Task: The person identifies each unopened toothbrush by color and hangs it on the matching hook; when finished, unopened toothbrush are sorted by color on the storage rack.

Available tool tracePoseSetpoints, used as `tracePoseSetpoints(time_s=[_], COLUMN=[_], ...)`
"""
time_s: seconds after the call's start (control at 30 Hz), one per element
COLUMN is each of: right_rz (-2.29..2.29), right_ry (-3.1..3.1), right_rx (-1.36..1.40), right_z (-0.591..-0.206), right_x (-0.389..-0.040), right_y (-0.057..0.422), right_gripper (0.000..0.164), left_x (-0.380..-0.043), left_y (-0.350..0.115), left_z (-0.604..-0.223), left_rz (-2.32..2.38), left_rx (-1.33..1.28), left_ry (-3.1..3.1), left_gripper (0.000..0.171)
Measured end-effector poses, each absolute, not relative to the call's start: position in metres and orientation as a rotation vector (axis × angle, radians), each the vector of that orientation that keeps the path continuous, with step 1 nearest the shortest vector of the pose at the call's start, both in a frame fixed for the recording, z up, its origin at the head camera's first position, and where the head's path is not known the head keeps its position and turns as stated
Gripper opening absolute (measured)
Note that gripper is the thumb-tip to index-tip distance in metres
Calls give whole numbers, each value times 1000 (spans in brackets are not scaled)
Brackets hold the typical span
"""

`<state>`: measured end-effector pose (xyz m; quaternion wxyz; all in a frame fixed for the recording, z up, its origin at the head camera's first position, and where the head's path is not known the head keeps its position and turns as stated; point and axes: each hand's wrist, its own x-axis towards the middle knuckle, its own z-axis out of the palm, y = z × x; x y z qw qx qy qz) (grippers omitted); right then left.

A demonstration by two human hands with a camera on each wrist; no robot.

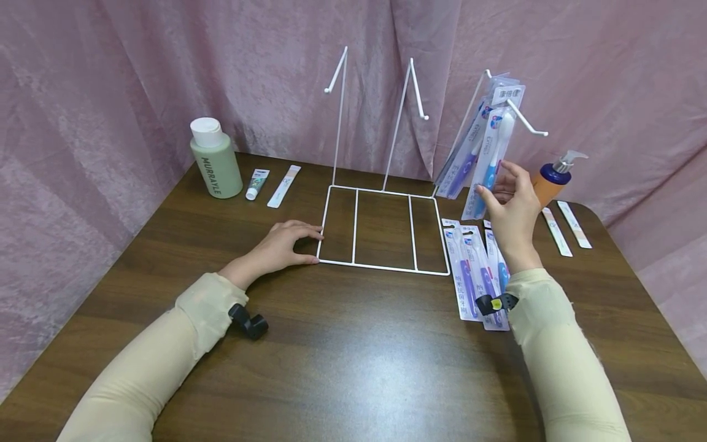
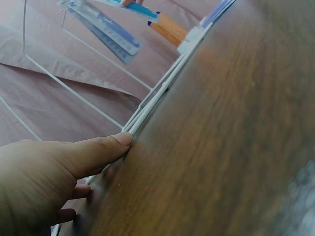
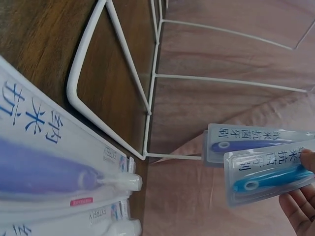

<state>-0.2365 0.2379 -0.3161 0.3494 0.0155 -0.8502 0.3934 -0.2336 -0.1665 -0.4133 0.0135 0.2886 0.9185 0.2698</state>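
A white wire display rack (image 1: 385, 267) stands on the table with three upright hooked arms. My left hand (image 1: 287, 244) rests at the left side of its base, thumb against the front corner and fingertips along the side bar. With thumb and fingers, my right hand (image 1: 515, 202) pinches the lower part of a blue packaged toothbrush (image 1: 493, 153), whose card top is at the right hook (image 1: 521, 116). Behind it, purple packaged toothbrushes (image 1: 464, 162) hang on the same arm. In the right wrist view, the held pack (image 3: 266, 178) overlaps a purple one (image 3: 236, 145).
Several packaged toothbrushes (image 1: 464, 276) lie right of the rack base. Farther right are an orange pump bottle (image 1: 547, 184) and two slim sachets (image 1: 574, 224). At the left stand a green bottle (image 1: 216, 162), a small tube (image 1: 257, 184) and another sachet (image 1: 284, 186). A pink curtain (image 1: 276, 73) hangs behind.
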Motion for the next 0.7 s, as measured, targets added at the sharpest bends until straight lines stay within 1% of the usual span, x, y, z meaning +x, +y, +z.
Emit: tracePoseSetpoints(time_s=[0.3,0.7], right_rz=[1041,1029], right_ry=[-2271,-2363], right_rx=[-4,46], right_z=[-317,-314], right_x=[-243,-240], right_y=[237,238], right_gripper=[50,49], left_x=[-234,-234], left_y=[-167,-166], left_z=[-413,-411], left_rz=[850,776], left_rx=[900,944], left_ry=[2860,2903], left_gripper=[49,49])
